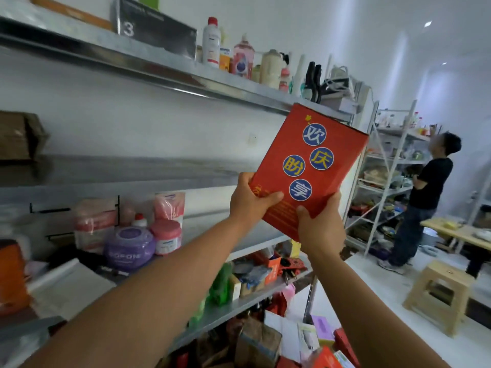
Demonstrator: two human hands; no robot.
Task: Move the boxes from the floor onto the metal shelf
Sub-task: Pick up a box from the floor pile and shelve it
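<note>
Bare forearms (159,288) stretched upward from the lower edge. Long metal shelf (132,168) along the left wall, top tier crowded with bottles (212,43). Red box (310,166) with blue labels held tilted in mid-air before the shelf's right end, upper corner close to the top tier's lip. Left hand (249,200) clamped on its lower left edge, right hand (321,224) gripping the bottom corner. Likely risks: clipping that lip, or slipping from so low a grip onto cartons (257,338) below.
</note>
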